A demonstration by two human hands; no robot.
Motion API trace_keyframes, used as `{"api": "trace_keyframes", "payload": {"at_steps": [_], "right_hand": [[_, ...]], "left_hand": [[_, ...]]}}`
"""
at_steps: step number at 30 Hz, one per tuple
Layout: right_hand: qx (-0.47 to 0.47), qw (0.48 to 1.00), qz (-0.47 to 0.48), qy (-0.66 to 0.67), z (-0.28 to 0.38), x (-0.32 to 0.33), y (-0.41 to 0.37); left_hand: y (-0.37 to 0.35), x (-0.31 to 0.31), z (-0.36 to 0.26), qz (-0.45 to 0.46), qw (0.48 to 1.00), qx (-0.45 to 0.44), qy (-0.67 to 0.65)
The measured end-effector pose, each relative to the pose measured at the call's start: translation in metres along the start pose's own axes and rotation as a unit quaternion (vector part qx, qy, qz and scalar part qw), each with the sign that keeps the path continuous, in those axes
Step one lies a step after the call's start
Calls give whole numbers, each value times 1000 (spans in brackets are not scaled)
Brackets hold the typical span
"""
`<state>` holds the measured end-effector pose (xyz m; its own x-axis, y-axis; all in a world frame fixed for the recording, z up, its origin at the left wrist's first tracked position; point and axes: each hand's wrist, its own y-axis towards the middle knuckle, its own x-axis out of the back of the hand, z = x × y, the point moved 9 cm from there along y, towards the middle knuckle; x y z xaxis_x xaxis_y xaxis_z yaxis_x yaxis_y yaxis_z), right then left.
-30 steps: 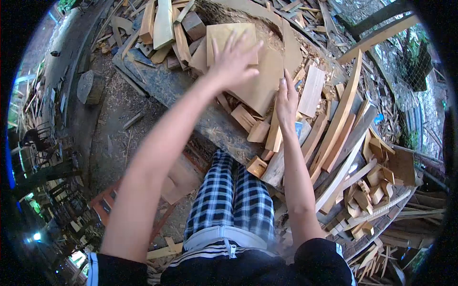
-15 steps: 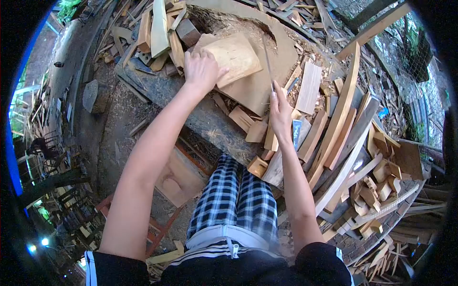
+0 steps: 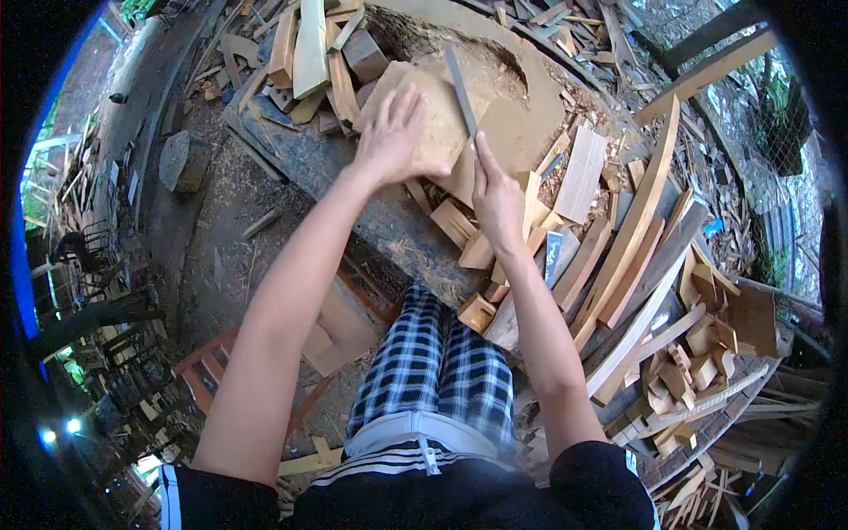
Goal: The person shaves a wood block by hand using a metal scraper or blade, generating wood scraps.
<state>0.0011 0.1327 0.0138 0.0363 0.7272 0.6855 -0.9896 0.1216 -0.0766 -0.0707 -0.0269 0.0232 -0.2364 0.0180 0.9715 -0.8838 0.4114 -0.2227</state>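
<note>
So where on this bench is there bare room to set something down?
Two patches: the dark bench top left of the left hand, below the offcut stack, and the flat board right of the metal tool in the right hand. Further right, planks and offcuts crowd everything.

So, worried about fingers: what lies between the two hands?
Head view: a strip of the wooden board lies between the left hand and right hand, with the file slanting over it.
</note>
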Motion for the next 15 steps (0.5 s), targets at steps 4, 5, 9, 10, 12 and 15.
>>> {"api": "trace_keyframes", "payload": {"at_steps": [4,5,9,10,12,15], "right_hand": [[12,997,30,-68,3,2,-10],[14,996,24,-84,3,4,-7],[38,996,-18,-78,12,14,-9],[57,993,2,-108,17,10,-19],[79,987,29,-133,25,1,-24],[83,987,40,-132,21,-3,-9]], "left_hand": [[-23,1,-3,-38,998,15,-41],[-24,4,-4,-52,997,26,-53],[-23,3,3,-22,991,119,-62],[-23,1,1,-17,991,118,-63],[-24,3,0,-37,986,131,-96],[-26,3,3,-36,986,133,-94]]}}
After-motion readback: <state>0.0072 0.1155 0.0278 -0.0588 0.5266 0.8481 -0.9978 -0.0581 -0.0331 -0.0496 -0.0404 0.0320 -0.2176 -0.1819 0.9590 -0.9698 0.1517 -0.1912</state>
